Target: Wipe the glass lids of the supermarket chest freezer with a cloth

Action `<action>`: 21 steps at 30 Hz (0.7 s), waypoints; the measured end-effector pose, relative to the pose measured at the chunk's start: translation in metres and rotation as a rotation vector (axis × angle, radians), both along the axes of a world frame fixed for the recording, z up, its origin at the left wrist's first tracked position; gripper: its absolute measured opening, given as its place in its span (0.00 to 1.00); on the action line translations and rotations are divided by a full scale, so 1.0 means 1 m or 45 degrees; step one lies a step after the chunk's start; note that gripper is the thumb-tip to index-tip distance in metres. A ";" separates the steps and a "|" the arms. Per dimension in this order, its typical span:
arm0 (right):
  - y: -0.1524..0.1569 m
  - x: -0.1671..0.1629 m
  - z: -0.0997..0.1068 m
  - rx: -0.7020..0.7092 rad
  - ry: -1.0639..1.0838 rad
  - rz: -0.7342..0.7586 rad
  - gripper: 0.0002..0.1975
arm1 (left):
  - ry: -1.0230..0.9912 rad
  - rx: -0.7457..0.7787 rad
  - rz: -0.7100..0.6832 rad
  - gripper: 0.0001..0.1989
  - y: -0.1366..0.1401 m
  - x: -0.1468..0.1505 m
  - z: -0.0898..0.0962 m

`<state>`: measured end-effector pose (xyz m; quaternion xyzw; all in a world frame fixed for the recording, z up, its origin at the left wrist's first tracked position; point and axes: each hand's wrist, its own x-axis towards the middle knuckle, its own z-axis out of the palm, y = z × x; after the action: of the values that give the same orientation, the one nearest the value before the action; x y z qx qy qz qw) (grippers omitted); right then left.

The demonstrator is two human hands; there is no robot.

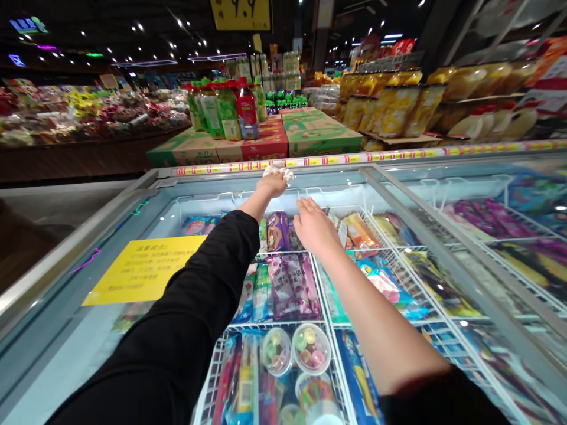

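Note:
My left hand (273, 184) reaches to the far edge of a chest freezer, its fingers closed over a crumpled white cloth (280, 172). That cloth lies against the far frame, just below the strip of price labels (310, 161). Nearer to me and to the right, my right hand (313, 223) is stretched out with nothing in it, over the glass lid (177, 203); whether its palm touches the glass I cannot tell. Beneath are white wire baskets (325, 289) holding purple ice cream packs (290, 283) and clear round tubs (311, 348).
A yellow notice (144, 268) lies on the left of the lid. Metal rails (443, 236) run along the right side. Behind the freezer stand cartons (319, 131) with bottles (225, 109) on top, and jars of yellow fruit (392, 109). A yellow price sign (241, 15) hangs above.

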<state>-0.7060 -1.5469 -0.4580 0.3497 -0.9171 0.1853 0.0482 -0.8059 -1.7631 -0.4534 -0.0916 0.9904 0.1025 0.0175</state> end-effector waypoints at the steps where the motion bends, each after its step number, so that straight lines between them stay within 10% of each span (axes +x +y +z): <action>1: -0.001 0.000 0.000 -0.003 -0.001 -0.008 0.30 | -0.007 0.007 -0.024 0.33 0.003 -0.003 -0.001; 10: 0.002 0.003 0.005 0.013 -0.007 -0.023 0.30 | 0.034 0.000 -0.108 0.31 0.026 -0.035 0.001; 21: 0.000 0.005 0.004 0.118 0.038 -0.172 0.31 | 0.046 -0.029 -0.215 0.32 0.014 0.000 -0.007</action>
<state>-0.7014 -1.5465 -0.4538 0.2916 -0.9454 0.1338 0.0582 -0.8054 -1.7492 -0.4608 -0.0060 0.9958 0.0910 0.0072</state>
